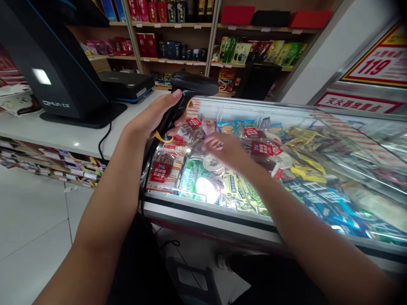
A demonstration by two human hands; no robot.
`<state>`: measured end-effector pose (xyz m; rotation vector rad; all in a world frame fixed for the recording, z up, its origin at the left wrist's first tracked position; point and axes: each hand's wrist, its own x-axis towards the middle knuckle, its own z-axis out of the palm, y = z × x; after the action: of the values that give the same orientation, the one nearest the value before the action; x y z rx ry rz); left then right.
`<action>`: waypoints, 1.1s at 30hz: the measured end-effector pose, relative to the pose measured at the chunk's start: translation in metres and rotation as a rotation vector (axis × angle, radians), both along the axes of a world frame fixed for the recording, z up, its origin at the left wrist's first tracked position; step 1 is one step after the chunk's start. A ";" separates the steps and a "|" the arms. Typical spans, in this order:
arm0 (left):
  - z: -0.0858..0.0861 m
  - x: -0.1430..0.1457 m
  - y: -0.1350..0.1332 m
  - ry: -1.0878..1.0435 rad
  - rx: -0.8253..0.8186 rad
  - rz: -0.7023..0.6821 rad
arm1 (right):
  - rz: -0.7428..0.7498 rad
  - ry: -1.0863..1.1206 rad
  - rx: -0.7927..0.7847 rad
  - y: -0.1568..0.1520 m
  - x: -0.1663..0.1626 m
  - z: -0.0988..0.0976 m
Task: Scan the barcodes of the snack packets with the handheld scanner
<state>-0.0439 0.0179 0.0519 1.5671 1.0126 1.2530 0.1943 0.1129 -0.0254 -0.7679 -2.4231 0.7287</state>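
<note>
Left hand (153, 115): fingers wrapped around scanner (195, 84), at freezer's (193, 217) left end
Right hand (228, 148): over freezer; fingers blurred, cannot tell

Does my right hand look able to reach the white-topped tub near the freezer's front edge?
Probably yes: your right hand is over the packages, near the tub, and nothing seems to lie across its top.
</note>
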 end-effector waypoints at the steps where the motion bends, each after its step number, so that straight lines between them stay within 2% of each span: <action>1: 0.001 0.000 -0.001 -0.041 0.003 -0.004 | 0.116 -0.053 -0.010 -0.018 -0.015 -0.004; 3: 0.003 0.000 -0.002 -0.123 -0.012 0.012 | 0.179 -0.158 0.053 -0.049 -0.042 -0.011; 6: 0.005 0.001 -0.001 -0.212 -0.063 0.101 | -0.007 -0.350 0.156 -0.073 -0.071 -0.017; 9: 0.005 0.001 0.001 -0.253 -0.066 0.153 | -0.127 -0.486 0.186 -0.073 -0.089 -0.019; 13: 0.005 0.002 0.001 -0.262 -0.033 0.096 | -0.132 -0.444 0.160 -0.061 -0.098 -0.023; 16: 0.005 0.003 0.000 -0.251 -0.002 0.021 | -0.111 -0.310 0.032 -0.055 -0.097 -0.027; 20: 0.004 0.004 0.000 -0.235 -0.003 0.046 | -0.040 -0.074 -0.278 -0.051 -0.087 -0.025; 24: 0.003 0.005 0.001 -0.236 0.025 -0.007 | -0.068 0.145 -0.579 -0.042 -0.072 -0.017; 28: 0.003 0.009 -0.001 -0.219 0.027 -0.009 | -0.125 0.427 -0.870 -0.017 -0.049 -0.010; 30: 0.003 0.011 -0.001 -0.194 0.028 0.018 | -0.164 0.432 -0.887 -0.003 -0.035 -0.005; 33: 0.002 0.011 0.000 -0.103 0.020 0.051 | -0.193 0.313 -0.709 0.015 -0.009 0.007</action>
<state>-0.0326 0.0179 0.0536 1.4845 0.9822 1.3679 0.1849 0.1282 -0.0189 -1.0327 -1.7662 1.5274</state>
